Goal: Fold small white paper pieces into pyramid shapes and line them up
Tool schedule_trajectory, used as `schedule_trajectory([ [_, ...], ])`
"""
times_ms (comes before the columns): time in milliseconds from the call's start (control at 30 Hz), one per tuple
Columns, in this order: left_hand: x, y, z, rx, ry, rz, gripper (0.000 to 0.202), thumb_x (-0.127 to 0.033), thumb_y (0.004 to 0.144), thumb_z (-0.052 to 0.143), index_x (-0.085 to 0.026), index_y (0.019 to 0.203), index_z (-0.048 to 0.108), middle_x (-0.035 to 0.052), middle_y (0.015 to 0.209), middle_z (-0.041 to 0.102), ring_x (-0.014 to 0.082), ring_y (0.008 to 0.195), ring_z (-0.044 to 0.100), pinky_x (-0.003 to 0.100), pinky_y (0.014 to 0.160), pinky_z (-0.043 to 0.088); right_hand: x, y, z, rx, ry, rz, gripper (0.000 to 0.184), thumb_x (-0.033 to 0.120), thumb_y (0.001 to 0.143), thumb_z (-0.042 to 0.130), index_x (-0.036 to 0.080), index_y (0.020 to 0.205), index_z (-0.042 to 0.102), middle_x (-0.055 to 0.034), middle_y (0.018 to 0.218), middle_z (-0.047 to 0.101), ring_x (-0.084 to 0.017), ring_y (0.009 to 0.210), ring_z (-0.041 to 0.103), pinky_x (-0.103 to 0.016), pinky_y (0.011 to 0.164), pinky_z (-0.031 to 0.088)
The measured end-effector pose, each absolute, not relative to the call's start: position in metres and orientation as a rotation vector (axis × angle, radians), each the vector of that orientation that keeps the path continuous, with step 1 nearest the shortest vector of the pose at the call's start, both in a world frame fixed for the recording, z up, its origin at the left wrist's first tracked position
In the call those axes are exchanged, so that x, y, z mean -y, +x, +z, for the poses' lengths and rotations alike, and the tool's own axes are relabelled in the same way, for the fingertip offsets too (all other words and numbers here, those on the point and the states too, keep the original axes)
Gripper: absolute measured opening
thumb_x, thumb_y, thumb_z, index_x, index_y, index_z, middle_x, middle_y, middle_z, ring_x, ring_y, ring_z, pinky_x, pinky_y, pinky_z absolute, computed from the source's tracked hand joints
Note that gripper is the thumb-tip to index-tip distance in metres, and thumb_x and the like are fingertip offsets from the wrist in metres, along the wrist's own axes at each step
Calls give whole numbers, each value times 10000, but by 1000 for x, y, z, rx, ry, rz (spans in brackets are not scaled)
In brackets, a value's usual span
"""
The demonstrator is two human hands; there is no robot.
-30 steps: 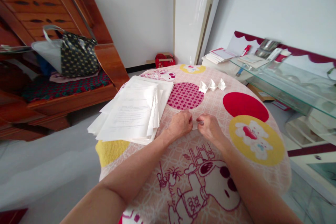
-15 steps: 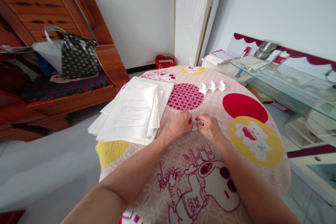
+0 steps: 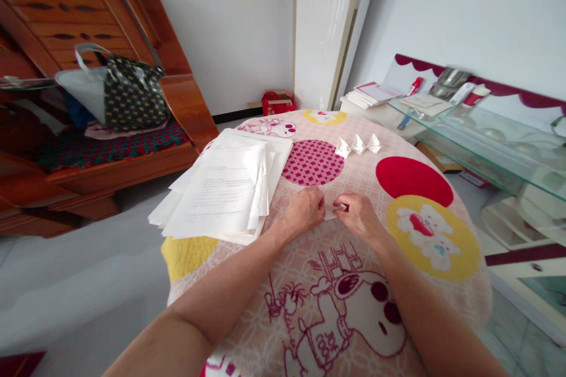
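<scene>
Small white folded paper (image 3: 331, 210), flat on tablecloth, mostly hidden.

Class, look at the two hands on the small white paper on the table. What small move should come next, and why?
Probably run the right hand along the small paper to press it flat while the left hand pins it. Both hands pinch it low on the tablecloth, and three folded pieces lie farther back.

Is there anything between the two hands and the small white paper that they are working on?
Nothing visible. The left hand and the right hand both touch the small white paper, which lies on the tablecloth between them.
</scene>
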State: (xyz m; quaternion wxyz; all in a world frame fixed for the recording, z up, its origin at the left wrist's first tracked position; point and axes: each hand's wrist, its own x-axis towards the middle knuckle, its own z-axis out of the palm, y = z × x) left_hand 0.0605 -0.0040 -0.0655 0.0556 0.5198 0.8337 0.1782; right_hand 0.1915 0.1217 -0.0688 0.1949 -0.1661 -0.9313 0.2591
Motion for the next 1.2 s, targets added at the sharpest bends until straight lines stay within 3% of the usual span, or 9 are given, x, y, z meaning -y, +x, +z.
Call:
schedule_trajectory([
  [200, 6, 60, -62, -2566, 1593, 636, 138, -145, 876, 578, -161, 943, 698, 79, 961, 742, 213, 895, 698, 287, 763, 516, -122, 191, -67, 2543, -426, 717, 150, 66, 736, 621, 176, 771, 716, -72, 791, 722, -217, 728, 672, -332, 688, 508],
  [367, 11, 62, -54, -2637, 1655, 820, 133, -130, 900, 547, -172, 931, 669, 61, 994, 714, 188, 864, 674, 271, 701, 490, -117, 190, -65, 2360, -305, 655, 200, 100, 798, 600, 190, 928, 723, -104, 952, 748, -248, 888, 712, -349, 747, 573],
  [667, 14, 66, -53, -2632, 1752, 1059, 127, -113, 914, 538, -192, 940, 634, 71, 1191, 691, 182, 1040, 666, 256, 831, 530, -108, 192, -53, 2225, -348, 558, 171, 145, 865, 626, 218, 976, 734, -117, 1074, 762, -264, 997, 729, -411, 917, 590],
  [833, 14, 65, -52, -2617, 1699, 1085, 120, -107, 904, 550, -191, 916, 634, 72, 1132, 692, 175, 995, 670, 253, 821, 532, -109, 194, -52, 2228, -352, 539, 134, 202, 892, 640, 223, 776, 704, -123, 1065, 764, -264, 983, 739, -408, 900, 596],
  [1033, 13, 64, -53, -2599, 1668, 1078, 118, -98, 888, 549, -182, 886, 631, 71, 1057, 693, 171, 933, 663, 253, 761, 506, -112, 193, -55, 2201, -324, 556, 158, 217, 899, 613, 217, 762, 692, -130, 1024, 772, -248, 939, 750, -384, 866, 596],
  [1200, 12, 65, -54, -2576, 1711, 1050, 121, -100, 889, 539, -182, 883, 627, 64, 1029, 695, 178, 928, 650, 257, 726, 481, -109, 190, -61, 2178, -430, 576, 144, 205, 870, 577, 219, 737, 631, -82, 800, 742, -207, 726, 706, -331, 713, 569],
])
